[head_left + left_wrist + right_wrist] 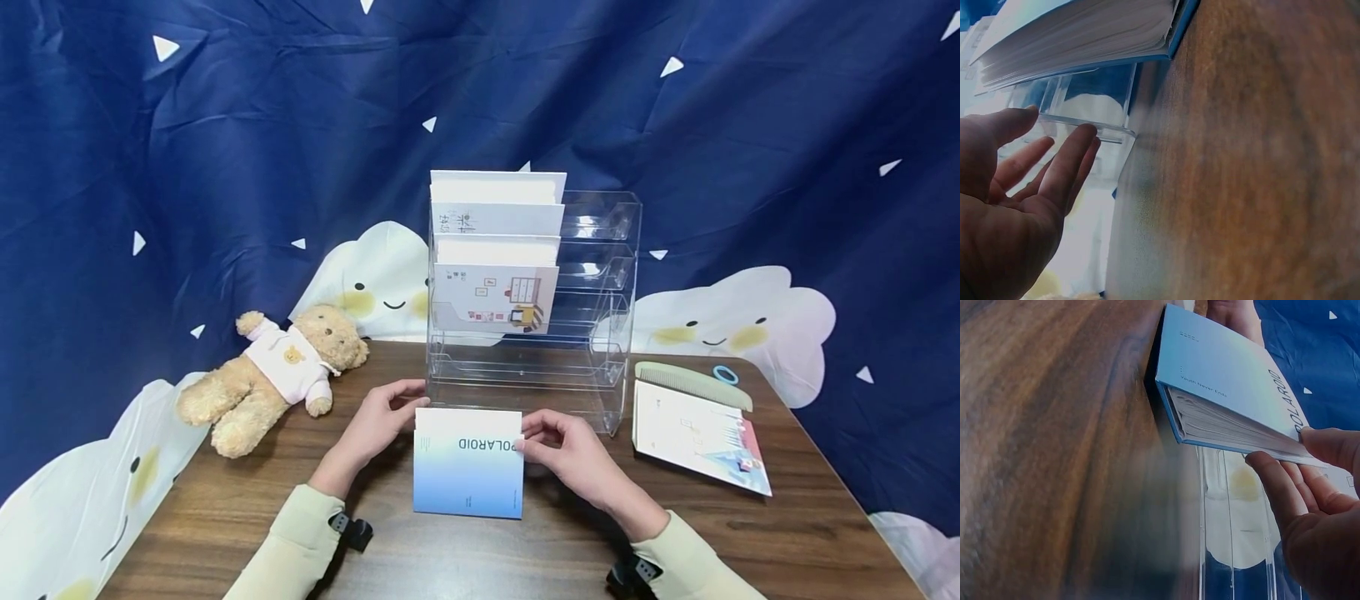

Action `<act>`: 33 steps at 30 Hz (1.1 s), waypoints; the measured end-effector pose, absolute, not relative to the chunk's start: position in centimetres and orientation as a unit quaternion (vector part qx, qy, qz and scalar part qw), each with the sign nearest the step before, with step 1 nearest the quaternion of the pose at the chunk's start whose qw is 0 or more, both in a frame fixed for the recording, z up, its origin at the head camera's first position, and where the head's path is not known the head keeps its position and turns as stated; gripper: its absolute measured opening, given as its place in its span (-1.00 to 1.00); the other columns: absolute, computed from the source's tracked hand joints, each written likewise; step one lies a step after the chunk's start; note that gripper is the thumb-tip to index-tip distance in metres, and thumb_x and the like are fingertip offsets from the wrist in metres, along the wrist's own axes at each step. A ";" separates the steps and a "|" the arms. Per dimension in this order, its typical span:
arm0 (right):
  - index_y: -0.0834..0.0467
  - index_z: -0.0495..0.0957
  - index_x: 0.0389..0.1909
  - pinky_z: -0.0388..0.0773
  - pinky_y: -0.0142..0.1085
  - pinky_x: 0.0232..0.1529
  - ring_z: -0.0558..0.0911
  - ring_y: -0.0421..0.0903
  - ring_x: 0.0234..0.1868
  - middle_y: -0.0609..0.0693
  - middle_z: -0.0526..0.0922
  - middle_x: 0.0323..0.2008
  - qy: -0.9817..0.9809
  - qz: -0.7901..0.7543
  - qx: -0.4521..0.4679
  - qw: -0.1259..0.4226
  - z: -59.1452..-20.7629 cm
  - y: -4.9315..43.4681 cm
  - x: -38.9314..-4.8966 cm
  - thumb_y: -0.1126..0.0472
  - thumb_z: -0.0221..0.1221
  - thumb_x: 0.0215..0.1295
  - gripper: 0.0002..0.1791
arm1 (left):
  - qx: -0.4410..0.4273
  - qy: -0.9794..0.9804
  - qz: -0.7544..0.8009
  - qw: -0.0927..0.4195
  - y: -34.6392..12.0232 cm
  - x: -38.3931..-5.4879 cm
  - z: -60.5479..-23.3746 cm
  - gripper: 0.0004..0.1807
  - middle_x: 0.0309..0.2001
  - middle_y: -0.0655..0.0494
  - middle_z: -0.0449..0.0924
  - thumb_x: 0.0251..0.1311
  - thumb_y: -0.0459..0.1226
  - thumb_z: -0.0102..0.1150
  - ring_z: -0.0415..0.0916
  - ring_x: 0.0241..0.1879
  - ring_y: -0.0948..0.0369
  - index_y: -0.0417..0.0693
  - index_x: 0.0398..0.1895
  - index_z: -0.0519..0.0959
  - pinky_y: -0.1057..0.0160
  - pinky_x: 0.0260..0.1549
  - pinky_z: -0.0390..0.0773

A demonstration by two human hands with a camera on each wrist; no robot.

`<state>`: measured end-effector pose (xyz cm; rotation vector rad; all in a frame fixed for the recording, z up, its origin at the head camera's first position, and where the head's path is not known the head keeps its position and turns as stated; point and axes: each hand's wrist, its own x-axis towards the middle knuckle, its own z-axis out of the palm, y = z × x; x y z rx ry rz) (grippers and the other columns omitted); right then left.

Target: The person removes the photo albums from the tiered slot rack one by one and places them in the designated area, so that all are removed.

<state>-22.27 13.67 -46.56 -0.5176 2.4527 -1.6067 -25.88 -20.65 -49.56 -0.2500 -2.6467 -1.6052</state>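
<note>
Album (468, 475), count one, stands tilted at six o'clock of one clear rack (613, 310). Right hand (573, 454) pinches its three o'clock edge between thumb and fingers; left hand (386, 421), at nine o'clock, holds nothing, thumb and fingers spread apart. Judged by its thick page block, it should prove stiff-covered, moderately heavy and slightly slippery; grip both side edges across both covers, sparing the pages. Further count: two front covers (491, 300) in the rack, one bear (288, 367) at ten o'clock, one illustrated book (693, 433) at three, one comb (686, 382), one blue ring (716, 370).
</note>
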 end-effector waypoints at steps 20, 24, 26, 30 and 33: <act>0.22 0.70 0.25 0.79 -0.48 0.00 0.79 -0.22 -0.06 0.06 0.83 -0.02 0.825 -0.536 -0.164 0.066 -47.3 13.0 -22.3 0.30 0.51 0.37 -0.55 | -0.072 -0.861 -0.504 0.019 -20.6 -25.8 -49.5 -0.57 0.28 -0.08 0.81 0.62 -0.17 0.34 0.76 0.21 0.03 -0.09 0.44 0.69 0.23 0.15 0.77; 0.21 0.66 0.36 0.81 -0.48 0.06 0.80 -0.18 -0.02 0.07 0.83 0.00 0.825 -0.538 -0.163 0.048 -47.4 12.6 -22.2 0.37 0.52 0.33 -0.42 | -0.075 -0.861 -0.503 0.020 -20.6 -25.8 -49.5 -0.56 0.29 -0.10 0.80 0.62 -0.16 0.33 0.75 0.23 0.01 -0.11 0.43 0.68 0.16 0.21 0.77; 0.19 0.63 0.41 0.82 -0.47 0.08 0.81 -0.17 -0.01 0.06 0.83 0.00 0.829 -0.533 -0.163 0.039 -47.4 12.5 -22.1 0.38 0.53 0.32 -0.37 | -0.076 -0.860 -0.504 0.018 -20.6 -25.8 -49.5 -0.56 0.30 -0.11 0.80 0.62 -0.16 0.33 0.76 0.24 0.00 -0.12 0.44 0.68 0.14 0.24 0.77; 0.18 0.60 0.47 0.83 -0.42 0.11 0.81 -0.15 0.01 0.04 0.83 0.02 0.838 -0.520 -0.164 0.029 -47.5 12.3 -22.1 0.37 0.53 0.33 -0.32 | -0.074 -0.858 -0.509 0.016 -20.6 -25.9 -49.6 -0.55 0.30 -0.11 0.79 0.61 -0.16 0.34 0.76 0.23 0.01 -0.12 0.43 0.68 0.15 0.23 0.77; 0.20 0.61 0.46 0.84 -0.38 0.12 0.81 -0.13 0.02 0.04 0.83 0.02 0.839 -0.516 -0.171 0.030 -47.4 12.2 -22.1 0.37 0.53 0.33 -0.33 | -0.073 -0.859 -0.507 0.016 -20.7 -25.9 -49.5 -0.54 0.31 -0.10 0.79 0.61 -0.15 0.34 0.75 0.24 0.02 -0.11 0.44 0.68 0.15 0.23 0.77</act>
